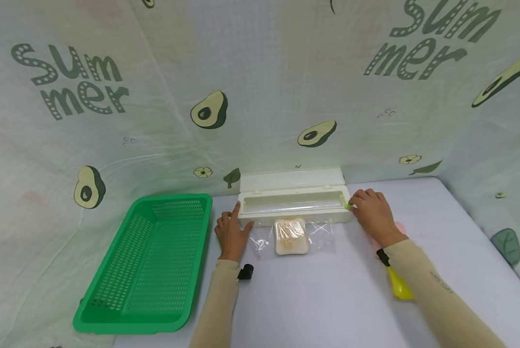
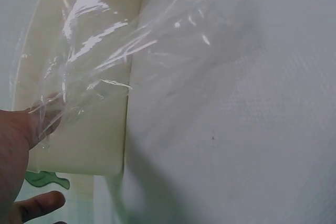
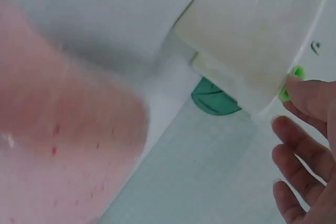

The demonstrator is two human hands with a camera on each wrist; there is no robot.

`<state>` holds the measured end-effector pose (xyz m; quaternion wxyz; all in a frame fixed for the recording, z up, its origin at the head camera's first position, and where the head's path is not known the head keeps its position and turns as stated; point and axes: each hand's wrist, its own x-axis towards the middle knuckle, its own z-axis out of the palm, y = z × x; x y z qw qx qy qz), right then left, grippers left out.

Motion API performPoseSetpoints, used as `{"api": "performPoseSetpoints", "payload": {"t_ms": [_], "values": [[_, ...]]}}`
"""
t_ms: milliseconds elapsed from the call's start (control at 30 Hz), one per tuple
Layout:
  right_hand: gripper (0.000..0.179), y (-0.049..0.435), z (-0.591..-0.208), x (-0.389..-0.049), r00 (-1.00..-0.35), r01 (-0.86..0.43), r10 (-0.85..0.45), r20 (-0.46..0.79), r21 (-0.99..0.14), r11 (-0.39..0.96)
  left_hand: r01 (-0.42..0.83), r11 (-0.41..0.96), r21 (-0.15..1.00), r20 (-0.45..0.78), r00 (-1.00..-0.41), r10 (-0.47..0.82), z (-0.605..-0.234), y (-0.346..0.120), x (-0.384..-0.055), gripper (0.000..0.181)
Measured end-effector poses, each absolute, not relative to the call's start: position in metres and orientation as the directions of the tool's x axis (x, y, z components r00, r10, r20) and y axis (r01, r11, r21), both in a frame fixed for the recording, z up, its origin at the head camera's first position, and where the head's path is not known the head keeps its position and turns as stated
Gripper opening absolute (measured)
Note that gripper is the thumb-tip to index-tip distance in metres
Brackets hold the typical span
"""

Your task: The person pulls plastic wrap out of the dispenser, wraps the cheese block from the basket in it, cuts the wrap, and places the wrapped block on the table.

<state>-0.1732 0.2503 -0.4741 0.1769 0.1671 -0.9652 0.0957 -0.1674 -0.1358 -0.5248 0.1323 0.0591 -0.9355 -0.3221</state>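
Observation:
A white cling film dispenser (image 1: 295, 216) lies across the back of the table with its lid (image 1: 291, 179) raised. At its left end is my left hand (image 1: 231, 236), thumb (image 2: 47, 116) pressing the film against the front face, index finger straight at the corner. My right hand (image 1: 373, 215) pinches a small green slide cutter (image 3: 292, 83) at the right end between thumb and index finger; its other fingers are loosely bent. Clear film (image 1: 322, 236) hangs from the dispenser's front, over a slice of white bread (image 1: 291, 244) lying on the table.
A green perforated basket (image 1: 162, 263) stands left of my left arm. Beside my right forearm lies a yellow item (image 1: 400, 286), and a pink one (image 3: 79, 150) is partly hidden beneath that arm. Behind the table hangs a cloth (image 1: 260, 87) with avocado prints.

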Motion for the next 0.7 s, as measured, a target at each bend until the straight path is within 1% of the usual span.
{"api": "performPoseSetpoints", "payload": {"t_ms": [100,167,267,367,467,567,700], "values": [[0.036,0.234,-0.476,-0.167,-0.895,-0.357,-0.287,0.342,-0.164,0.92,-0.009,0.771,0.637,0.198,-0.965,-0.175,-0.523,-0.137,-0.165,0.08],[0.046,0.222,-0.481,-0.164,-0.887,-0.389,-0.309,0.342,-0.197,0.9,0.015,0.755,0.655,0.204,-0.966,-0.158,-0.523,-0.138,-0.165,0.081],[0.049,0.206,-0.489,-0.162,-0.865,-0.443,-0.35,0.36,-0.218,0.87,0.071,0.729,0.681,0.242,-0.961,-0.132,-0.526,-0.137,-0.163,0.08],[0.045,0.196,-0.496,-0.166,-0.845,-0.469,-0.365,0.39,-0.215,0.857,0.158,0.698,0.699,0.315,-0.944,-0.101,-0.53,-0.134,-0.161,0.07],[0.036,0.193,-0.499,-0.169,-0.826,-0.485,-0.349,0.443,-0.24,0.841,0.277,0.667,0.692,0.402,-0.915,-0.038,-0.531,-0.13,-0.156,0.047],[0.032,0.192,-0.5,-0.171,-0.793,-0.517,-0.339,0.507,-0.264,0.814,0.369,0.635,0.679,0.449,-0.893,0.038,-0.531,-0.128,-0.153,0.028],[0.023,0.19,-0.503,-0.173,-0.734,-0.578,-0.358,0.577,-0.253,0.776,0.406,0.582,0.704,0.442,-0.893,0.088,-0.531,-0.129,-0.152,0.021]]}}
